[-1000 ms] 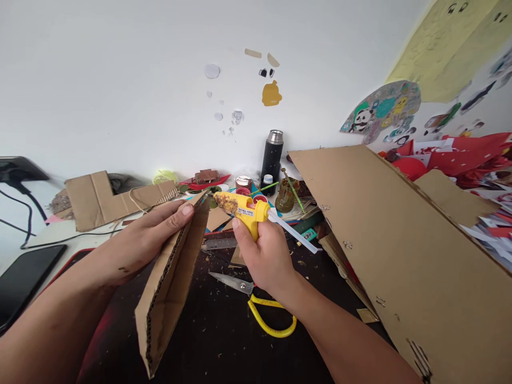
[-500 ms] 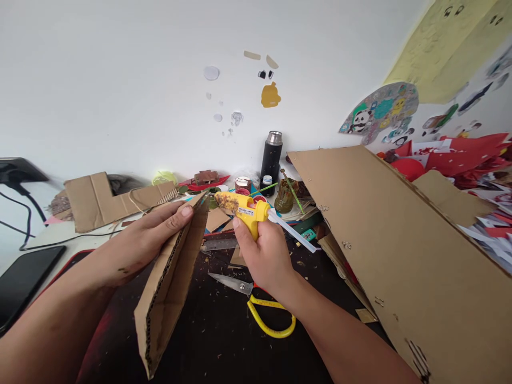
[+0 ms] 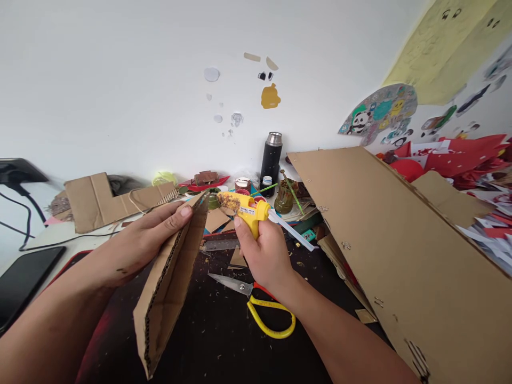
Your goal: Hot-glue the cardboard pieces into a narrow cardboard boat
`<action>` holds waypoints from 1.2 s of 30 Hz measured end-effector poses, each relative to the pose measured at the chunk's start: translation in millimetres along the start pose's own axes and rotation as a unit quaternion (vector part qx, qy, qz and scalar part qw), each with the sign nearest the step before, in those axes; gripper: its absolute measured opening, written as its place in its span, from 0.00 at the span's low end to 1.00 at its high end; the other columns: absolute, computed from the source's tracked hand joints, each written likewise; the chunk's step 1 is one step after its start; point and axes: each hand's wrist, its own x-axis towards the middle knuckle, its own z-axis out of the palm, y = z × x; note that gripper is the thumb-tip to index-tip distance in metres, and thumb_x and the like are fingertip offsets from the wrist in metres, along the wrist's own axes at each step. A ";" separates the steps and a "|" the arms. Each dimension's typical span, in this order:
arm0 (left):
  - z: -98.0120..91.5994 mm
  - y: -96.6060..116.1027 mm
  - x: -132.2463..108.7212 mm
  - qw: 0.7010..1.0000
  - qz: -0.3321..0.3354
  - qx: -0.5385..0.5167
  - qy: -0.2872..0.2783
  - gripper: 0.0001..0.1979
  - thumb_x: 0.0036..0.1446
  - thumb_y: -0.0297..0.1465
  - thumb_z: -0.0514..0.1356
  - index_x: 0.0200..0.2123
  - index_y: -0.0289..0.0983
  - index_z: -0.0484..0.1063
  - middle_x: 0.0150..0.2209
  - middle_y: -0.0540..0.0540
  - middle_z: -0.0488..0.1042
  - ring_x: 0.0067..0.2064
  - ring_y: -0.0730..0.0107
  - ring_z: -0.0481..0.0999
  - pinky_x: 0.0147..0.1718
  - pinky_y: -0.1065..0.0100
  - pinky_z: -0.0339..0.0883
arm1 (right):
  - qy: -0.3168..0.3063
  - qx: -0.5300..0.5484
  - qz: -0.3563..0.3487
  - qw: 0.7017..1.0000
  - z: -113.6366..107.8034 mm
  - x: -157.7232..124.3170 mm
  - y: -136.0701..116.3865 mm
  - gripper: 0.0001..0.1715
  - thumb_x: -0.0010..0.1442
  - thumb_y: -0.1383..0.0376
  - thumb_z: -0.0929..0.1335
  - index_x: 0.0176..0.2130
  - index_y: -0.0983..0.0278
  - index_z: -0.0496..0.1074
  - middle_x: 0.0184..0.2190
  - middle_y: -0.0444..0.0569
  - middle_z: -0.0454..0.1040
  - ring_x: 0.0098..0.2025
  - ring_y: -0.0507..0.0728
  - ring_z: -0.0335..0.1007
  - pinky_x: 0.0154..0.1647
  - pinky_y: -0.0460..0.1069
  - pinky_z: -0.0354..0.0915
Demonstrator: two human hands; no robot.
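Note:
My left hand [image 3: 160,229] is closed on a folded strip of brown cardboard [image 3: 170,298], its thumb lying near the upper edge. The strip stands tilted, with its corrugated edge turned up. In my right hand [image 3: 266,253] is a yellow hot glue gun [image 3: 242,207], fingers wrapped round the handle. Its stained nozzle end points left, close to the far end of the cardboard; I cannot tell whether the tip touches it. A clear glue stick [image 3: 292,232] sticks out of the back of the gun. Below lie scissors [image 3: 256,304] with yellow handles, partly open on the dark tabletop.
A large cardboard sheet [image 3: 400,250] slants across the right side. At the back stand a black thermos [image 3: 271,160] and a glass jar [image 3: 284,198]. More cut cardboard [image 3: 96,205] and a phone [image 3: 30,282] lie at the left. A metal ruler [image 3: 220,244] lies behind the scissors.
Hardly anything differs. The glue gun's nozzle end has shifted very slightly to the right; my left hand and the cardboard stay almost in place.

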 end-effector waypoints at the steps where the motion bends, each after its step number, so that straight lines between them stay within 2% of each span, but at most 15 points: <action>1: 0.1 0.0 0.0 1.000 -0.002 -0.005 -0.001 0.39 0.58 0.65 0.59 0.65 0.52 0.76 0.66 0.50 0.77 0.67 0.44 0.74 0.66 0.55 0.69 | 0.000 0.003 -0.002 1.000 -0.1 0.0 -0.5 0.25 0.72 0.45 0.63 0.34 0.60 0.71 0.18 0.43 0.69 0.22 0.56 0.68 0.26 0.50 0.63; 4: 0.1 -1.8 0.7 1.000 0.008 -0.017 0.003 0.36 0.60 0.63 0.60 0.64 0.53 0.76 0.68 0.54 0.75 0.69 0.47 0.72 0.68 0.58 0.66 | -0.005 0.010 -0.009 1.000 -0.7 -1.0 -2.5 0.25 0.72 0.44 0.63 0.34 0.59 0.70 0.18 0.43 0.68 0.22 0.56 0.68 0.27 0.51 0.63; 7: -0.6 -5.0 2.0 1.000 0.015 -0.019 0.002 0.34 0.61 0.62 0.60 0.65 0.54 0.76 0.68 0.55 0.74 0.69 0.49 0.72 0.67 0.61 0.67 | -0.009 0.011 -0.011 1.000 -1.0 -3.0 -4.2 0.24 0.71 0.45 0.64 0.33 0.59 0.68 0.18 0.43 0.68 0.22 0.56 0.67 0.27 0.51 0.61; 13: -1.3 -10.0 4.4 1.000 0.018 -0.020 0.002 0.36 0.62 0.61 0.60 0.66 0.51 0.75 0.70 0.52 0.73 0.70 0.47 0.71 0.69 0.55 0.63 | -0.040 0.001 -0.005 0.999 0.0 -3.9 -5.1 0.23 0.71 0.46 0.64 0.31 0.59 0.65 0.18 0.41 0.65 0.22 0.55 0.63 0.28 0.51 0.59; 18: -0.3 -8.4 3.7 0.999 0.023 -0.028 0.008 0.35 0.62 0.61 0.60 0.65 0.51 0.76 0.69 0.54 0.73 0.70 0.50 0.71 0.67 0.59 0.66 | -0.045 -0.015 -0.015 0.999 0.6 -2.8 -4.8 0.22 0.71 0.48 0.64 0.31 0.59 0.64 0.18 0.40 0.64 0.23 0.55 0.63 0.29 0.51 0.58; 27: 0.2 -9.3 4.1 0.999 0.030 -0.037 -0.004 0.32 0.63 0.60 0.60 0.65 0.56 0.74 0.71 0.57 0.70 0.71 0.54 0.69 0.70 0.59 0.62 | -0.032 -0.037 -0.022 0.999 0.5 -2.8 -6.2 0.22 0.71 0.48 0.64 0.30 0.59 0.64 0.21 0.42 0.65 0.27 0.55 0.64 0.32 0.51 0.60; 30: 0.4 -9.4 4.7 0.999 0.020 -0.035 -0.003 0.33 0.62 0.60 0.60 0.65 0.55 0.75 0.71 0.56 0.72 0.71 0.53 0.70 0.70 0.57 0.62 | -0.026 -0.040 -0.036 0.998 0.9 -2.7 -5.7 0.21 0.71 0.50 0.64 0.30 0.59 0.64 0.23 0.43 0.66 0.28 0.55 0.63 0.34 0.51 0.61; 36: 0.9 -9.4 4.6 0.999 0.012 -0.034 0.000 0.34 0.61 0.61 0.60 0.65 0.54 0.75 0.70 0.54 0.72 0.71 0.50 0.69 0.71 0.56 0.61 | -0.028 -0.037 -0.053 0.997 1.0 -3.5 -5.1 0.22 0.71 0.49 0.64 0.30 0.59 0.66 0.22 0.42 0.61 0.26 0.55 0.60 0.32 0.51 0.60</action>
